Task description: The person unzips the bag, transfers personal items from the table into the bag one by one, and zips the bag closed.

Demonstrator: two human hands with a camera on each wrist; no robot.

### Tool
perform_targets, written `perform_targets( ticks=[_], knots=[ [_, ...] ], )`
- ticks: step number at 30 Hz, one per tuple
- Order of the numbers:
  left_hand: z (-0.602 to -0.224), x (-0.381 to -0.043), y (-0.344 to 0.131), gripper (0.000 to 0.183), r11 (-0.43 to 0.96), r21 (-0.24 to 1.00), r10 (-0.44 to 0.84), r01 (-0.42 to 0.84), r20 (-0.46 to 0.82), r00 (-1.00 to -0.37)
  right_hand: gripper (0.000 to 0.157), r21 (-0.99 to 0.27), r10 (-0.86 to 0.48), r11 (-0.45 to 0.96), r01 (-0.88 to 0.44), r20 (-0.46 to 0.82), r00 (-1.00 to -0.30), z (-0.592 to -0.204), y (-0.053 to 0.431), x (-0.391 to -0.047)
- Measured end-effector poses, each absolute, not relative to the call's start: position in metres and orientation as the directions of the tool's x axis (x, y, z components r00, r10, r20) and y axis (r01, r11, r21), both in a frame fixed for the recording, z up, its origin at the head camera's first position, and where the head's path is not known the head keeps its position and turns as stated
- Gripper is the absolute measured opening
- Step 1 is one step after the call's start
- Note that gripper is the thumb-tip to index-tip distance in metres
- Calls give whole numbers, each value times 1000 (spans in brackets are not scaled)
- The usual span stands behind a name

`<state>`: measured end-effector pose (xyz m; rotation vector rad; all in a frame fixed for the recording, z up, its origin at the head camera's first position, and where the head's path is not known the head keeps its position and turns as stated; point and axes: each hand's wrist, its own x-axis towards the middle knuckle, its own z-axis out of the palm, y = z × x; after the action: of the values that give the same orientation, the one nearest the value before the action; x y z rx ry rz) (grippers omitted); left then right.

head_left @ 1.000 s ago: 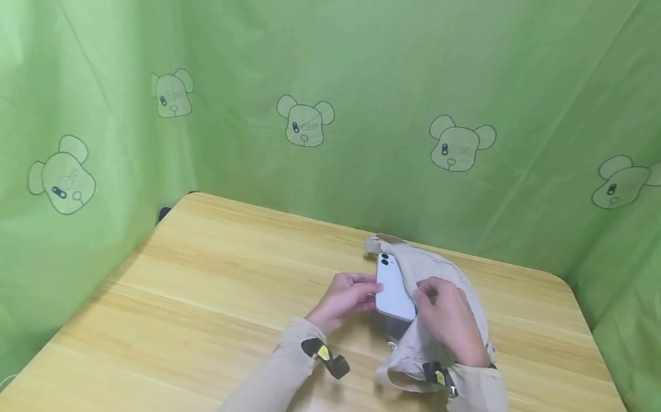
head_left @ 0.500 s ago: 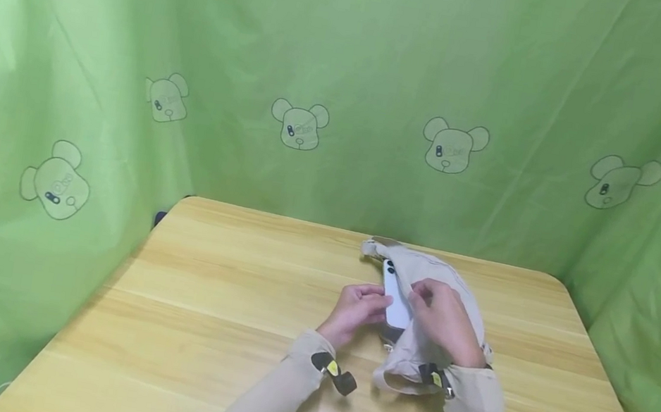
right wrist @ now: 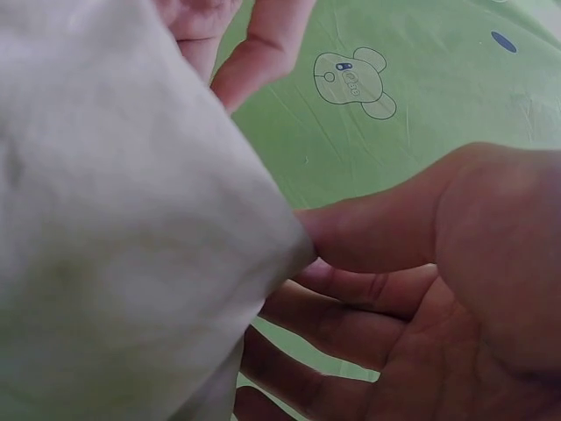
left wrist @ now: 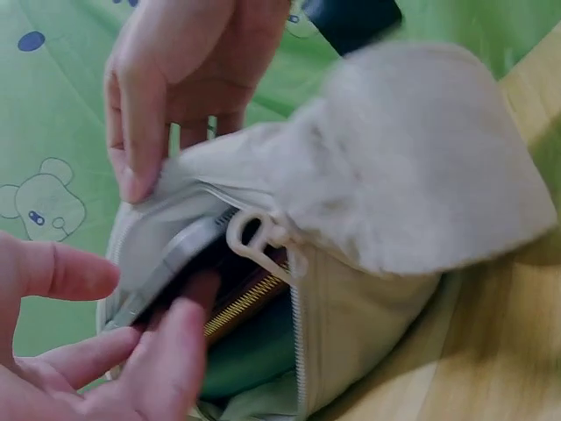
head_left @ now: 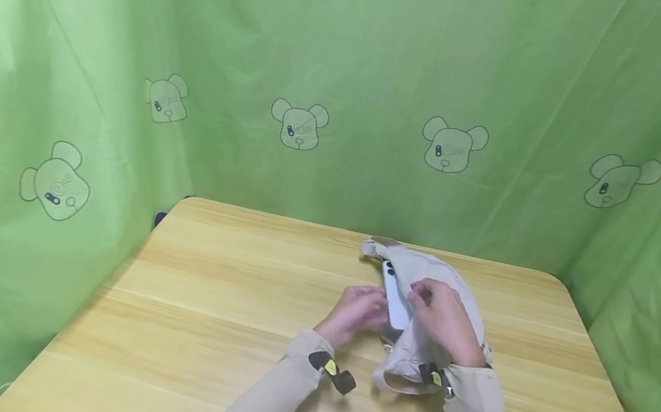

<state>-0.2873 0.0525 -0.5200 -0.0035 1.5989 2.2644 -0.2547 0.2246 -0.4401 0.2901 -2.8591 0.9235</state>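
The smartphone [head_left: 396,305] sits in the open mouth of the beige zippered bag [head_left: 455,274], on the bag's left side, tilted, camera end toward the far side of the table [head_left: 215,288]. The left hand [head_left: 358,312] is at the phone's left edge; its fingers are extended and spread, not closed around anything. Whether a fingertip touches the phone cannot be told. The right hand [head_left: 444,319] pinches the rim of the bag between thumb and fingers.

Handling: treat the phone as rigid, moderately light, smooth-backed and therefore slippery; the glass and lenses are probably fragile. Grip it by the two long edges, clear of the lenses. The bag is soft, creased fabric and likely collapses if its rim is released; hold it by the edge beside the zipper teeth. A gold-coloured zip [left wrist: 245,307] and a green item [left wrist: 254,355] inside may obstruct the phone.
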Motion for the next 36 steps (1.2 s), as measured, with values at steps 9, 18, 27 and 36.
perform_targets(
  ticks=[9, 18, 27, 36],
  knots=[
    [-518, -288, 45, 34, -315, 895, 352, -316, -199, -914, 21, -573, -147, 790, -217, 167, -975, -441, 225, -253],
    [-514, -291, 36, 45, -291, 884, 389, -367, -241, -889, 24, -576, -141, 791, -206, 157, -977, -440, 225, -253],
    [-514, -289, 38, 48, -295, 881, 440, -371, -220, -871, 24, -570, -149, 792, -220, 170, -974, -439, 223, -253],
    [-515, -288, 48, 52, -346, 861, 471, -373, -185, -863, 24, -569, -151, 791, -225, 174, -973, -439, 225, -253]
  ],
)
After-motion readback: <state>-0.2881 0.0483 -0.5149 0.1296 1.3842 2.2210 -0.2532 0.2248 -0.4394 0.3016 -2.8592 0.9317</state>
